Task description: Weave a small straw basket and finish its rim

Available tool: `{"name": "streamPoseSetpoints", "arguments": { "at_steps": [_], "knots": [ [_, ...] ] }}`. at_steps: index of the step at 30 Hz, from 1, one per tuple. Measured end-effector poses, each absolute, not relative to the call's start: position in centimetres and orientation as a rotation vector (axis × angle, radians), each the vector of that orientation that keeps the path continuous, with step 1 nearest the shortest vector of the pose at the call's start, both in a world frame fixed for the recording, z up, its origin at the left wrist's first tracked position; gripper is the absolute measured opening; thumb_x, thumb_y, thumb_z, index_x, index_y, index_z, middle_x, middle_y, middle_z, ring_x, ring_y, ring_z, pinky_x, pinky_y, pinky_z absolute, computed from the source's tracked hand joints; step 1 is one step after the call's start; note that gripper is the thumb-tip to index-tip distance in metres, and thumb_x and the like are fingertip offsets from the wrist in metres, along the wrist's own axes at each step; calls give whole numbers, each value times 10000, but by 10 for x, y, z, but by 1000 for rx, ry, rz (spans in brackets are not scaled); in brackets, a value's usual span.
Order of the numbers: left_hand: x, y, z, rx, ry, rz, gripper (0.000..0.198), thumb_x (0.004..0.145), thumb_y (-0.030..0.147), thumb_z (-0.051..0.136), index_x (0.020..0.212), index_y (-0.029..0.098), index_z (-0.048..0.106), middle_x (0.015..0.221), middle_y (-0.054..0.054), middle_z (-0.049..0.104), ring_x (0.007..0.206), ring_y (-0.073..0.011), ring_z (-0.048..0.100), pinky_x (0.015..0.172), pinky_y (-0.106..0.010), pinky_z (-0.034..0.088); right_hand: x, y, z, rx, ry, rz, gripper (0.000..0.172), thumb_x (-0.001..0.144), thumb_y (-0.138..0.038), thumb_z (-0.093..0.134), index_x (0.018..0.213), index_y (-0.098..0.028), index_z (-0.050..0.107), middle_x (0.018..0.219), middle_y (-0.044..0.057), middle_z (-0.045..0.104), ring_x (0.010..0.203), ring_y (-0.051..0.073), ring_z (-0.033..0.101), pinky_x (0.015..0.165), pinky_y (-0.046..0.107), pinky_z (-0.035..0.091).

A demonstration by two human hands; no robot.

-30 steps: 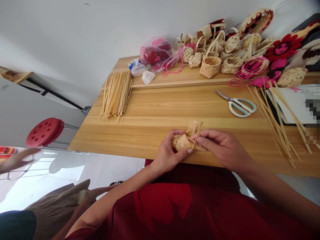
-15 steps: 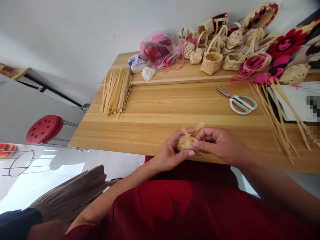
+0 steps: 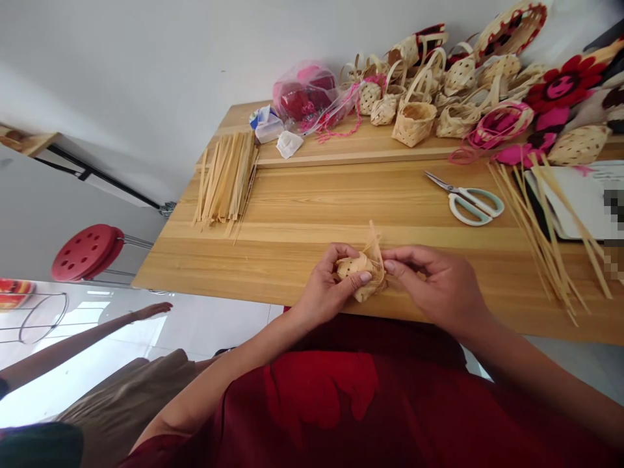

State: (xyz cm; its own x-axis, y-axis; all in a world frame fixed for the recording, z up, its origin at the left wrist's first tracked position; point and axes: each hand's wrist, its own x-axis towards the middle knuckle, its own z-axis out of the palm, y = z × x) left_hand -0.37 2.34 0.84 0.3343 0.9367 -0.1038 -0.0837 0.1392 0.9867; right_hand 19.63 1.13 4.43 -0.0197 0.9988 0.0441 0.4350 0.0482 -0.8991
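A small woven piece of pale split-cane strips sits in both my hands, just above the table's near edge, with loose strip ends sticking out at its top and underside. My left hand wraps around its left side. My right hand pinches the strips at its right side between thumb and fingers. Part of the weave is hidden by my fingers. Farther off on the wooden table lie white-handled scissors, a bundle of cut strips and a spread of longer strips.
Several small woven baskets and a plastic bag of red and pink material stand along a raised shelf at the back. A red stool is beyond the table's left end. A co-worker's arm reaches in at left.
The woven piece has turned in my hands, and its loose strips now point up and down. My right hand has moved closer to it. A co-worker's arm now stretches across the left side.
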Motion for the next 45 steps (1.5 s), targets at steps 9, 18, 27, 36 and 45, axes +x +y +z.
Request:
{"name": "streamPoseSetpoints", "arguments": {
  "at_steps": [9,18,27,36,45],
  "knots": [
    [-6,28,2,1151,923,914,545,806,545,856,1129,200,585,965,-19,636,824,-136,557,755,-256,467,204,7,40,-1279,-2047,693,297,934,-263,684,1212,-338,756,1101,43,811,972,276,762,891,423,582],
    [-6,26,4,1322,908,1118,179,908,364,807,1035,241,777,1247,-71,719,1394,-254,544,1197,-396,390,203,10,37,-1131,-2079,611,266,931,-122,631,1128,-261,743,996,32,791,894,196,746,830,333,589],
    [-1,26,10,1263,1115,1093,301,946,483,727,890,188,735,1338,-112,672,1221,-247,644,956,-323,540,197,9,28,-1292,-1872,756,311,853,-189,729,1153,-253,679,998,35,785,844,205,741,721,331,596],
    [0,26,21,1284,1195,1080,337,943,464,714,811,171,613,1416,-131,612,1079,-208,676,764,-264,552,192,10,9,-1399,-1760,899,267,871,-273,751,1106,-273,622,903,8,816,721,213,741,657,351,545],
    [2,27,17,1138,1287,1061,268,929,417,715,1027,168,716,1195,-108,715,1035,-194,674,876,-291,542,186,10,10,-1374,-1643,1102,207,892,-265,734,1095,-268,698,1010,12,833,886,216,788,777,339,565]
  ]
}}
